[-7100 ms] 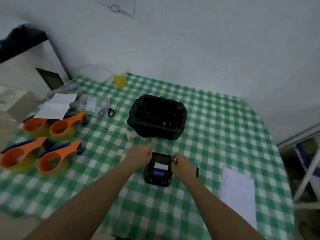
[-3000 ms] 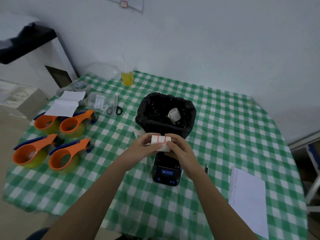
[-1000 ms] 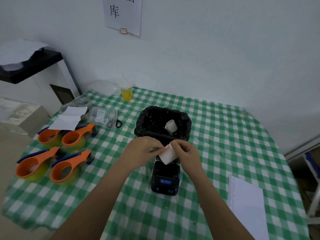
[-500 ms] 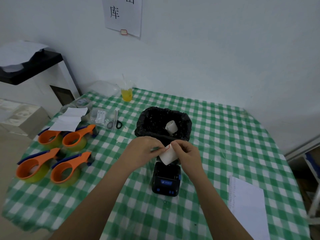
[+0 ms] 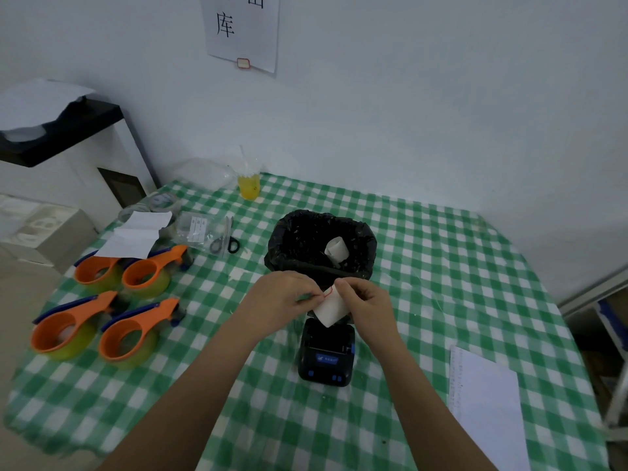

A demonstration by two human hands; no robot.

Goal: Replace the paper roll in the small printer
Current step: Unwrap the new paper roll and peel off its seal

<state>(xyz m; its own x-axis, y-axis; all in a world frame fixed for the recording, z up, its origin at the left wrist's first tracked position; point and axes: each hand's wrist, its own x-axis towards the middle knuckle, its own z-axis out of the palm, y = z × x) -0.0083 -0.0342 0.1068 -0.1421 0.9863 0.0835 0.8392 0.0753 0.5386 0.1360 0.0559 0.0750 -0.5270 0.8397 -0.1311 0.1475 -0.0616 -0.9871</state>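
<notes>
Both hands meet just above the small printer (image 5: 326,351), and the new paper roll (image 5: 329,307) is pinched in the right hand (image 5: 365,302). The left hand (image 5: 280,299) has fingertips pressed on the red-marked seal at the roll's top edge, likely peeling it. A spent core (image 5: 336,249) lies in the black-lined bin (image 5: 289,243) beyond the knuckles.
</notes>
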